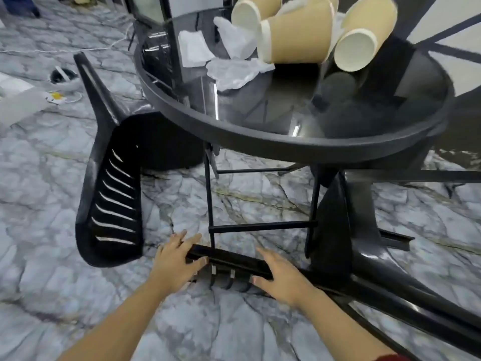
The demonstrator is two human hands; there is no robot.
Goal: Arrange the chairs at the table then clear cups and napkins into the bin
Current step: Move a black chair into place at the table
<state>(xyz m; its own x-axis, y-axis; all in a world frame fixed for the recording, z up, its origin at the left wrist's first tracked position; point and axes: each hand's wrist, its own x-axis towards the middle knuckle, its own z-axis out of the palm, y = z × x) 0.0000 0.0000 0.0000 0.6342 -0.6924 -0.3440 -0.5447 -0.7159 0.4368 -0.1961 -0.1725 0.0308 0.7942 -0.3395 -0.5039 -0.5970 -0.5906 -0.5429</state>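
Note:
A round black glass table [260, 142] carries three tan paper cups [294, 40] lying on their sides and crumpled white napkins [234, 71]. One black slatted chair [112, 194] stands at the table's left, its seat under the rim. Close in front of me is the top rail of a second black chair [229, 259]. My left hand [177, 261] grips the rail's left end. My right hand [281, 274] lies on its right end, fingers curled over it.
Grey marbled floor [52, 256] lies all around. White cables and a floor socket [61, 75] are at the far left. The table's thin black legs and crossbars [260, 226] stand just behind the rail. A glass-fronted cabinet [151, 9] stands behind the table.

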